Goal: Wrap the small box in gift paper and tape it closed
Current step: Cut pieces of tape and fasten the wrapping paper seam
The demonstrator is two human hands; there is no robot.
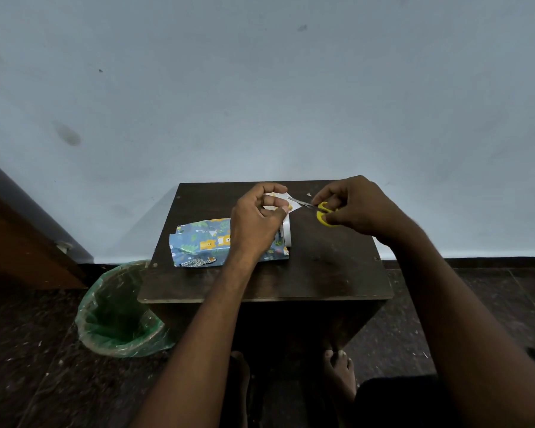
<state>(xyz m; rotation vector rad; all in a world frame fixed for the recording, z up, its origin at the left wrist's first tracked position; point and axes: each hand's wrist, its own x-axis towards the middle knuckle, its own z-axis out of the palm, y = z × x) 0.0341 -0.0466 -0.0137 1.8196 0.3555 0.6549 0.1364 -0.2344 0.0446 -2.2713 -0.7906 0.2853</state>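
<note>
Box itself not visible; presumably inside blue animal-print gift paper [204, 242] lying on table [322, 267], directly under and left of left wrist. Left end of paper open and crumpled, right end hidden by forearm, so closure state unclear.

Left hand [257, 217] raised above bundle, fingers curled, pinching small white paper piece [278, 202] between thumb and fingertips. White strip [286, 233] hanging just below that hand, possibly tape or backing; can't tell which.

Right hand [355, 208] fingers through yellow handles of scissors [314, 208], blades slightly parted, tips pointed at pinched piece, close to left fingertips.

Risks from here:
- Blade tips very near left thumb; small piece leaves little margin, nick likely if cut drifts.
- Piece held in air, unsupported; may fold or twist between blades, giving ragged or crooked cut.
- Offcut could drop onto table or floor, missing green-lined bin [121, 310] down left of left forearm.
- Bundle unheld; loose left end may spring open further, wrap may slacken before taping.
- Hanging strip, if sticky, could catch on paper print or on itself.
</note>
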